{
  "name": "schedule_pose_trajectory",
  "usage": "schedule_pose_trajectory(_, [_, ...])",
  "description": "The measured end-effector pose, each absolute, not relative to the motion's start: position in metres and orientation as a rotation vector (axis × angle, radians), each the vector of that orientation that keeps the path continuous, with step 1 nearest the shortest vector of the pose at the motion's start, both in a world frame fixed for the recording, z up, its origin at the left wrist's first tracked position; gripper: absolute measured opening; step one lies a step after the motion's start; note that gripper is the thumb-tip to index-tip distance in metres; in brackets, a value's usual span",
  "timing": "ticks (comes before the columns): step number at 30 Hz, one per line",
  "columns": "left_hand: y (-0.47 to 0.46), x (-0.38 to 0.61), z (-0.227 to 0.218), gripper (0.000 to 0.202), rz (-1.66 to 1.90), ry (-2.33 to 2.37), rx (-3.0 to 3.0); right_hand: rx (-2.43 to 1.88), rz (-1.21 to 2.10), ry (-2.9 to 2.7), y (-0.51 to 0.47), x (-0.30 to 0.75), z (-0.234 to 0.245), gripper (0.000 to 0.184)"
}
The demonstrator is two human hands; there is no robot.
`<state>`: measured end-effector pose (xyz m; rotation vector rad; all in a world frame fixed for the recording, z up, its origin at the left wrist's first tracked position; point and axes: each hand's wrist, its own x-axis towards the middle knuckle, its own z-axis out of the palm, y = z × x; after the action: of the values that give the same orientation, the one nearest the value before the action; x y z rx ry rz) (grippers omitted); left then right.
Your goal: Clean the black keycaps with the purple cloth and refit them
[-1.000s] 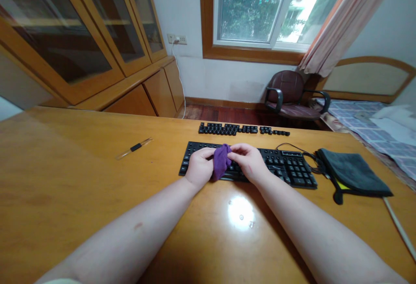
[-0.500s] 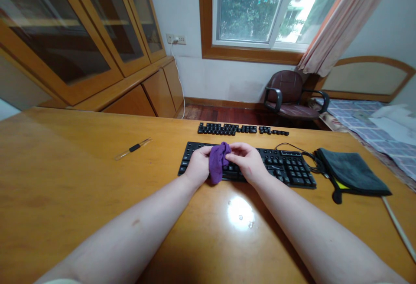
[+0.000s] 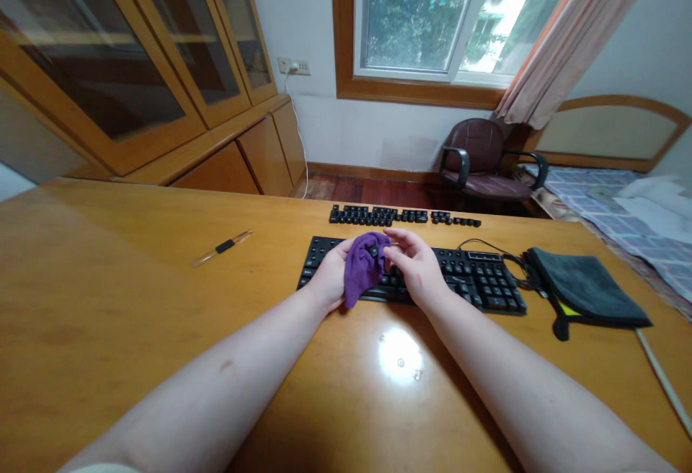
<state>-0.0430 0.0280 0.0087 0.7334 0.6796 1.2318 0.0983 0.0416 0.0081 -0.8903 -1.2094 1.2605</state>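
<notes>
My left hand is closed around a purple cloth, held just above the left half of a black keyboard. A small black keycap rests on the cloth's upper part. My right hand pinches at that keycap with thumb and fingers, touching the cloth. Both hands hover over the keyboard, which lies on the wooden desk. A row of loose black keycaps is lined up along the desk's far edge behind the keyboard.
A clear-handled tool with a black band lies on the desk to the left. A folded dark grey cloth sits right of the keyboard by its coiled cable. A chair, cabinets and a bed stand beyond the desk.
Both hands lifted the purple cloth slightly off the keyboard. The cloth opened upward and a black keycap now shows on it between my right fingers.
</notes>
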Motion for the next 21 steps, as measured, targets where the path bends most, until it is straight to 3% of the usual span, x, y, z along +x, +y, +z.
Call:
schedule_pose_trajectory(6, [0.029, -0.044, 0.009, 0.031, 1.276, 0.744, 0.738, -0.897, 0.779, -1.423, 0.034, 0.103, 0.012, 0.013])
schedule_pose_trajectory(11, [0.029, -0.045, 0.008, 0.038, 1.263, 0.75, 0.753, -0.914, 0.572, -1.618, 0.029, 0.106, 0.02, 0.011])
schedule_pose_trajectory(16, [0.027, -0.046, 0.008, 0.03, 1.272, 0.714, 0.783, -0.927, 0.565, -1.777, 0.029, 0.102, 0.023, 0.019])
schedule_pose_trajectory(21, [0.028, -0.046, 0.009, 0.024, 1.273, 0.739, 0.772, -0.918, 0.685, -1.717, 0.031, 0.101, 0.022, 0.014])
